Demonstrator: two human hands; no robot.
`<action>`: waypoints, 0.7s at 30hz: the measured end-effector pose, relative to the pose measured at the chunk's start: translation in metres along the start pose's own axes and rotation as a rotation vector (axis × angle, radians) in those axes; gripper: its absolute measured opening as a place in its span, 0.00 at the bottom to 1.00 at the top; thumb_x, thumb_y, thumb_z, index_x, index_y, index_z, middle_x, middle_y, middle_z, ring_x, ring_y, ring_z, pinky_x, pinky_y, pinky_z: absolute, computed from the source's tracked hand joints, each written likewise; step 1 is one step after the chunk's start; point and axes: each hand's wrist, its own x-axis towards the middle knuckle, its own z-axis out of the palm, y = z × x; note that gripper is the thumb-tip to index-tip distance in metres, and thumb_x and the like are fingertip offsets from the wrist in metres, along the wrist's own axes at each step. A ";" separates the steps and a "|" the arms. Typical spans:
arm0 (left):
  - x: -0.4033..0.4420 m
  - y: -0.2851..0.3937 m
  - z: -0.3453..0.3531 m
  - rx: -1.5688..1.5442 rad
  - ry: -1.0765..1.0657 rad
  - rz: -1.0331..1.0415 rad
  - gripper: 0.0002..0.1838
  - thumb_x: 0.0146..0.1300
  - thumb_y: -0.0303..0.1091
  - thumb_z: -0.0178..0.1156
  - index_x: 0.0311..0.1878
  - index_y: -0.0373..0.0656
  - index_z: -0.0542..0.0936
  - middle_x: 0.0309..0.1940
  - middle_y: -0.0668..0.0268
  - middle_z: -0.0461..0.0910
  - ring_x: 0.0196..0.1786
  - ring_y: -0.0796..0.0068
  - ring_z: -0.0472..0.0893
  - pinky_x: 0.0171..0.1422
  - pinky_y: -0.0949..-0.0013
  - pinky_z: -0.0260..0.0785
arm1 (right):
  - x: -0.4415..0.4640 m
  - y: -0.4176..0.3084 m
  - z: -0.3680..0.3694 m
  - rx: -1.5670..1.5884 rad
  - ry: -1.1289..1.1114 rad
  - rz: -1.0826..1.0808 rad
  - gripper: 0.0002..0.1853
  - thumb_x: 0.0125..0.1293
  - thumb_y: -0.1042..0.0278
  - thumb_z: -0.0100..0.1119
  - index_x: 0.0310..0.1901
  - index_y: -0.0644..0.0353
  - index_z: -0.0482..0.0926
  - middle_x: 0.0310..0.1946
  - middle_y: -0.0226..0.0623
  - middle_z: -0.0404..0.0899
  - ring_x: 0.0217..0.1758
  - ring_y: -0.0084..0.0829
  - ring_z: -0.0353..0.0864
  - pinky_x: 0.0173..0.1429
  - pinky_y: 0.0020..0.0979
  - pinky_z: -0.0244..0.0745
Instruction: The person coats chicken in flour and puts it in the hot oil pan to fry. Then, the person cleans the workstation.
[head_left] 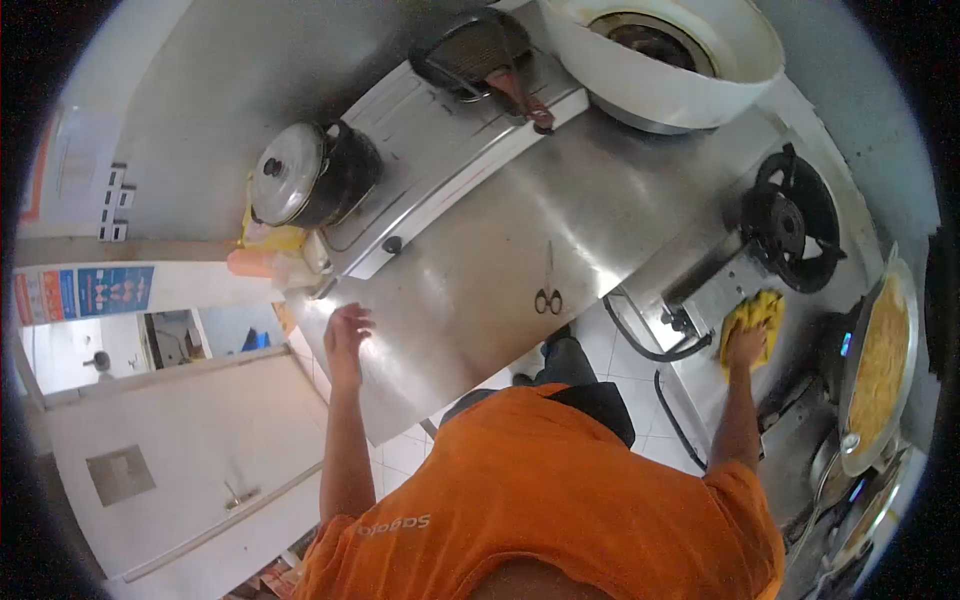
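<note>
My right hand (746,345) presses on a yellow cloth (768,318) that lies on the steel surface beside the single gas burner (788,222). The cloth is bunched around my fingers. My left hand (348,325) hangs over the left end of the steel table (470,300), its fingers apart and nothing in them. Scissors with dark handles (548,298) lie on the table between my two hands, blades pointing away from me.
A lidded black pot (318,175) and a dark grill pan (470,55) stand on the stove (430,140). Behind is a large white round vessel (670,90). A wide pan of yellowish food (882,360) is at the right, near black hoses (650,350).
</note>
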 end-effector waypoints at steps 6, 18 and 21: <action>0.015 0.004 -0.042 -0.071 0.163 0.011 0.26 0.77 0.54 0.45 0.52 0.37 0.75 0.41 0.60 0.81 0.38 0.74 0.79 0.44 0.71 0.70 | -0.177 0.038 0.111 0.947 -0.206 -0.013 0.33 0.75 0.51 0.43 0.66 0.77 0.62 0.59 0.62 0.69 0.62 0.51 0.70 0.65 0.48 0.64; 0.155 0.105 -0.238 0.160 0.747 0.569 0.12 0.73 0.36 0.53 0.46 0.37 0.78 0.34 0.64 0.80 0.32 0.78 0.77 0.36 0.73 0.68 | -0.096 -0.405 -0.018 -0.145 -0.059 -0.296 0.37 0.74 0.49 0.43 0.72 0.71 0.53 0.72 0.63 0.53 0.76 0.59 0.53 0.74 0.55 0.52; 0.227 0.170 -0.282 0.498 0.784 0.749 0.14 0.67 0.38 0.61 0.49 0.38 0.78 0.41 0.59 0.81 0.41 0.70 0.80 0.44 0.71 0.73 | -0.123 -0.439 -0.076 -0.187 0.191 -0.065 0.36 0.75 0.44 0.37 0.73 0.66 0.56 0.76 0.57 0.48 0.80 0.56 0.44 0.72 0.65 0.49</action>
